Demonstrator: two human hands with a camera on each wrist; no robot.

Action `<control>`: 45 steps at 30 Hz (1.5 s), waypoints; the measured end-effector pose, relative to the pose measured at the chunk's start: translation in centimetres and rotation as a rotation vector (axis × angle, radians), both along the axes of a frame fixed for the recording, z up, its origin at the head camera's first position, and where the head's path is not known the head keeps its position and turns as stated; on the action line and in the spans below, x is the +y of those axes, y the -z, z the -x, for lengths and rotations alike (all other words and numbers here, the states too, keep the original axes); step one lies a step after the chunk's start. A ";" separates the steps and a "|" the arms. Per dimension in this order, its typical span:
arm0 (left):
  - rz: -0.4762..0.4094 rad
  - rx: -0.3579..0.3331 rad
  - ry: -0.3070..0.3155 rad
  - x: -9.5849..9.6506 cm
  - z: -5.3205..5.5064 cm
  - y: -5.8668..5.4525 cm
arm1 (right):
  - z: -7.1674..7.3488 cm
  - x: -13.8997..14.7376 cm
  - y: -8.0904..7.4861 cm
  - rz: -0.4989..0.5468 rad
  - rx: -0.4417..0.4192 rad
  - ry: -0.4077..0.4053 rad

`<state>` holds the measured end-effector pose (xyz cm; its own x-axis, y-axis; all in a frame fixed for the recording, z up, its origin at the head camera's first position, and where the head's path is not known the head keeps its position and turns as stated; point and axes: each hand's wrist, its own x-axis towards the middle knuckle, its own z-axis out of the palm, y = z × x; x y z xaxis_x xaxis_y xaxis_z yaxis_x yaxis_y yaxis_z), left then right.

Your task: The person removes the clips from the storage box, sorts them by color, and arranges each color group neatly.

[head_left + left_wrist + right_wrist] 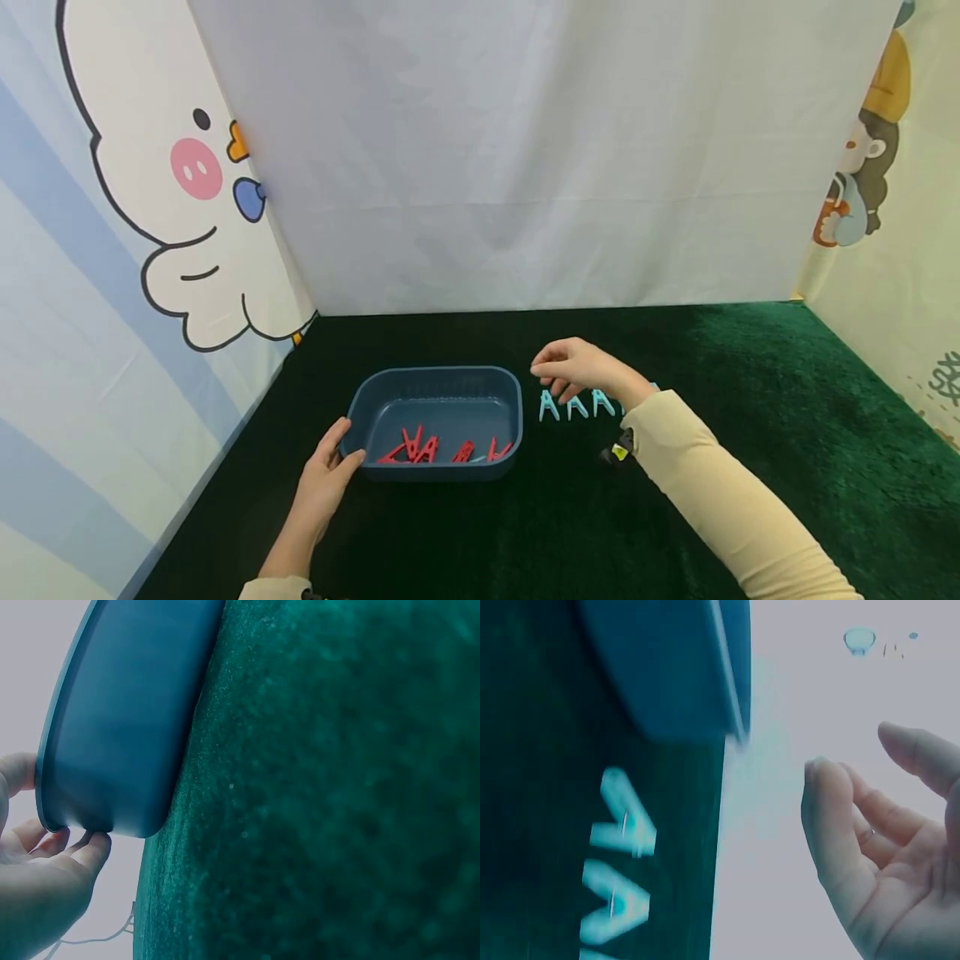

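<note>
My left hand [327, 471] holds the left end of a blue plastic basin [435, 473]; in the left wrist view its thumb and fingers pinch the basin rim [46, 742]. Inside the basin lie several red clothespins [426, 450], and a bit of light blue shows among them. Just right of the basin, my right hand [581, 367] hovers above a row of light blue clothespins [576, 407]. The right wrist view shows its fingers [829, 802] loosely bent, thumb apart, nothing between them. My right hand and wrist hide part of the row.
A dark green plush cloth [600, 525] covers the table. White fabric [510, 167] hangs behind it, with a cartoon-printed panel [150, 167] on the left and a pale printed one [922, 275] on the right.
</note>
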<state>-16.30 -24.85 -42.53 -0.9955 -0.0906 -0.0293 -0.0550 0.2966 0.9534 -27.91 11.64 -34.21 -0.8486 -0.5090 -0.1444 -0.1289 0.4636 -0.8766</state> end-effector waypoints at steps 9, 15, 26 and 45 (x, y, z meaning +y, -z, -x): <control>-0.010 -0.009 0.001 -0.2 0.0 0.0 | -0.6 -5.5 0.0 0.019 -0.062 -0.118; -0.012 0.001 0.000 0.0 0.0 0.0 | -1.1 -8.1 0.8 -0.031 -0.082 -0.171; -0.025 0.007 -0.006 0.0 0.0 0.1 | -2.1 -11.6 2.5 -0.326 -0.007 -0.301; -0.031 0.010 0.011 -0.1 0.0 0.1 | -1.9 -12.0 4.0 -0.414 -0.175 -0.448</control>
<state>-16.30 -24.97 -42.59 -0.9967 -0.0786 -0.0222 -0.0426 0.2676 0.9626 -25.98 -0.36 -38.18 -0.5121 -0.6818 -0.5224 -0.2605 0.7028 -0.6620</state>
